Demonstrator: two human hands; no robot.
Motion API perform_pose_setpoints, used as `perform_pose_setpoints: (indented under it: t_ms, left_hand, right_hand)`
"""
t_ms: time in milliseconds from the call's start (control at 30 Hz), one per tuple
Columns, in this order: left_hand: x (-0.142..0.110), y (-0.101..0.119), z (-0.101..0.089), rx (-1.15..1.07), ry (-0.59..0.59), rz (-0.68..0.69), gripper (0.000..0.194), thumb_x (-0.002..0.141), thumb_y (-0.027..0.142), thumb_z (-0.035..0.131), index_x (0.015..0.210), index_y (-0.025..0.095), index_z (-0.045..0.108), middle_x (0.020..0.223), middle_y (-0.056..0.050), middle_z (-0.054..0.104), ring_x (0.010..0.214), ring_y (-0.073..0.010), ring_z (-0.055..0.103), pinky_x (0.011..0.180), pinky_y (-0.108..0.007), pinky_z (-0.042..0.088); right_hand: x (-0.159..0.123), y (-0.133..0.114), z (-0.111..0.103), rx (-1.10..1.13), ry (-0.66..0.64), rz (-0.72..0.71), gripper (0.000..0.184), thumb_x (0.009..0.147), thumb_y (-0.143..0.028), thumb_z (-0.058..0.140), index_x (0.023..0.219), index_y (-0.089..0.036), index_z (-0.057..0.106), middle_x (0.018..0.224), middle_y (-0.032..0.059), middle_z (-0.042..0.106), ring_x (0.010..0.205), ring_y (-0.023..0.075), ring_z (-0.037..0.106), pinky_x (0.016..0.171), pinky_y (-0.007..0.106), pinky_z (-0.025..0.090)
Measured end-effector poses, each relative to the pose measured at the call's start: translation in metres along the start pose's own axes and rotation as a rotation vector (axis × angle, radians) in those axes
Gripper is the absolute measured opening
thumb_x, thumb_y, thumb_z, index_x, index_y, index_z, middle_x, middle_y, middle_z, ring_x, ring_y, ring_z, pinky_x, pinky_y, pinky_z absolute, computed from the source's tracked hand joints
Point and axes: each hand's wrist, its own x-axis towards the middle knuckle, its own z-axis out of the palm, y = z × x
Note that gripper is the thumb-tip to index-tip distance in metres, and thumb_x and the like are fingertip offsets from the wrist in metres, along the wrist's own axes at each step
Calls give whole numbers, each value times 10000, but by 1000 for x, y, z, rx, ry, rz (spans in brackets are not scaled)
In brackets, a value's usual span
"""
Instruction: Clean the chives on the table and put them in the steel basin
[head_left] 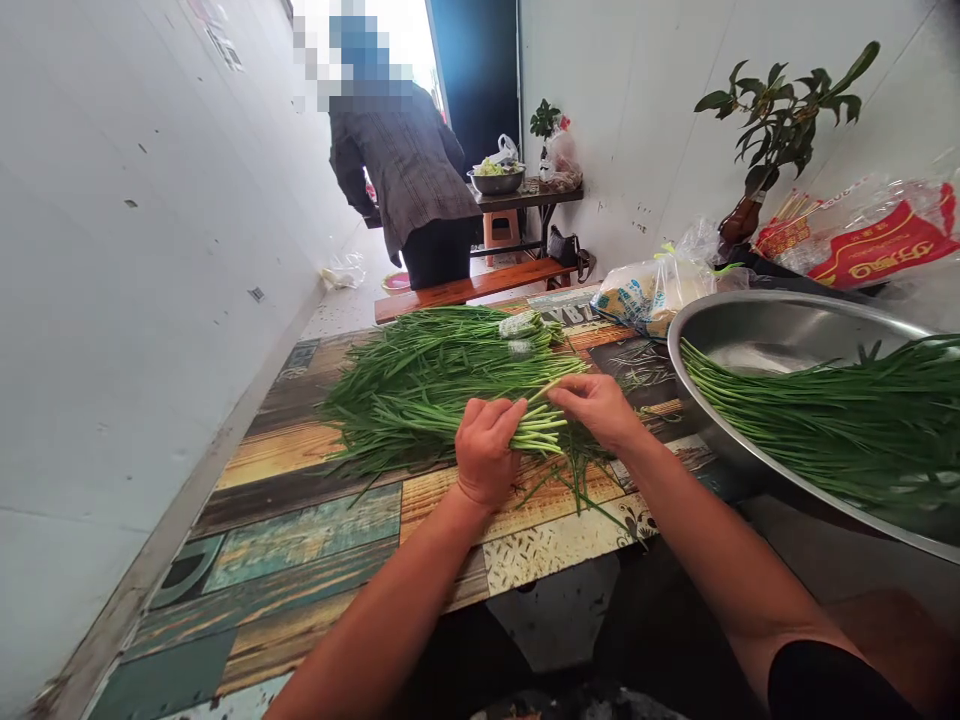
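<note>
My left hand is closed round a small bunch of garlic chives, whose pale stem ends stick out to the right. With thumb and forefinger, my right hand pinches the end of one chive stalk just beyond that bunch. A large heap of chives lies under and behind my hands, its leaves pointing left. Two tied white stem bundles rest at the heap's far right. Loose chive scraps are scattered below my right hand.
On the right, a wide steel basin holds more chives. Plastic bags and a potted plant stand behind it. The patchwork-patterned table reaches the left wall. Beyond an orange bench, a person stands near another table.
</note>
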Motion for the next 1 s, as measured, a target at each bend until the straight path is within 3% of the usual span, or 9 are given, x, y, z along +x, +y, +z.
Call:
perform_pose_setpoints:
  t_ms: [367,467,600,867,1000]
  left_hand:
    - [1,1,0,-6,18,-17,244,860,230,527,1040,174,682,929,-67,704,783,-196,552,746,-326,421]
    - [2,2,0,-15,21,-3,245,860,224,526,1045,168,677,928,-77,701,790,-198,547,737,-325,416]
    - [2,0,0,-7,7,-8,249,858,227,529,1051,168,675,932,-80,698,795,-202,537,743,-329,416]
    - [0,-1,2,-18,24,3,248,851,205,535,1050,155,673,923,-81,694,786,-202,521,731,-323,407]
    - [1,-1,2,-19,14,-13,245,841,205,541,1043,164,673,926,-74,698,792,-204,524,731,-326,410]
  right_hand:
    - [14,12,-12,286,300,18,290,564,-416,765,682,-162,688,581,-18,574,503,78,453,475,231,360]
    - [14,10,-16,316,243,40,305,551,-396,783,720,-156,699,607,-16,590,516,73,469,480,221,364]
    - [10,8,-15,329,58,120,356,629,-477,731,749,-143,697,663,11,618,541,85,503,480,224,374]
    - [9,11,-10,230,120,23,352,616,-465,773,637,-150,618,516,-56,482,469,55,379,454,224,282]
    - [8,3,-15,411,63,73,373,573,-453,807,596,-161,576,524,-55,480,464,52,380,439,216,263]
